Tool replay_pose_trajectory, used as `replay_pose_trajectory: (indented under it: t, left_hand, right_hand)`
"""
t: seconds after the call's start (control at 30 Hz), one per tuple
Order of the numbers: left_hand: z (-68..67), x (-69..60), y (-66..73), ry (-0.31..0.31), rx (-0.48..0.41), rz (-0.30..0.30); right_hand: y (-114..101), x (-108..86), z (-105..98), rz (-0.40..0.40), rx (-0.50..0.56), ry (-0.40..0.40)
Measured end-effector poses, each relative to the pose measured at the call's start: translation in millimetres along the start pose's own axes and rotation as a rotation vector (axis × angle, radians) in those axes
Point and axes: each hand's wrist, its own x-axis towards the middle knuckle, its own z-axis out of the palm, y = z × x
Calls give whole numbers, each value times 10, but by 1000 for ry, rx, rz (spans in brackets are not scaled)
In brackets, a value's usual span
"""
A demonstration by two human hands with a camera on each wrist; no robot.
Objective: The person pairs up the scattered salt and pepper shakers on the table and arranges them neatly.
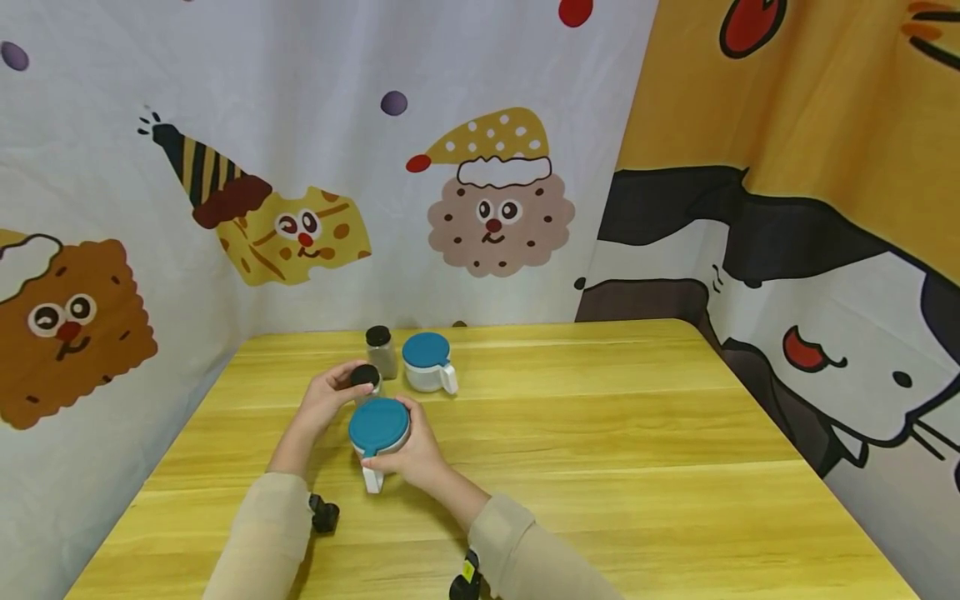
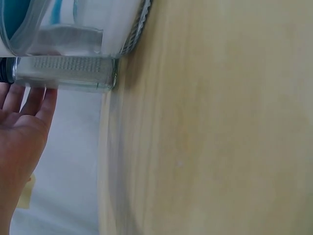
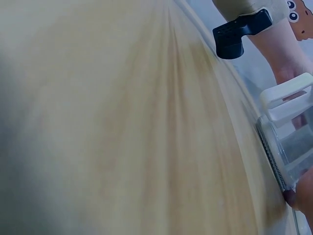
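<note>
Near the middle of the table, the left hand (image 1: 330, 400) has its fingers and thumb around a small black-capped glass jar (image 1: 365, 377); in the left wrist view the fingers (image 2: 34, 105) lie along the side of that jar (image 2: 68, 73). Just in front of it, a container with a blue lid (image 1: 378, 425) and white handle is gripped by the right hand (image 1: 416, 446), thumb near the handle. In the right wrist view the container (image 3: 288, 132) stands at the right edge, with part of the right hand (image 3: 305, 196) against it.
Behind the hands stand another black-capped jar (image 1: 382, 357) and a second blue-lidded container (image 1: 427, 367), its handle to the right. The wooden table (image 1: 600, 450) ends at a printed curtain (image 1: 315, 83) at the back.
</note>
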Motion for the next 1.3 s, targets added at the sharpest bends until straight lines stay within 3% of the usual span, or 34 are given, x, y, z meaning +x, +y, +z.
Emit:
replay_pose_trajectory:
  t: [0.27, 0.83, 1.0, 1.3]
  left_hand:
    - [45, -155, 294, 1, -22, -4]
    - [55, -223, 391, 34, -25, -13]
    - [60, -200, 353, 33, -14, -7]
    - [37, -102, 126, 50, -36, 1]
  right_hand:
    - [-10, -37, -21, -10, -7, -19]
    - [-59, -95, -86, -15, 5, -1]
    - [-77, -109, -133, -18, 9, -5]
    - [-106, -147, -195, -40, 24, -17]
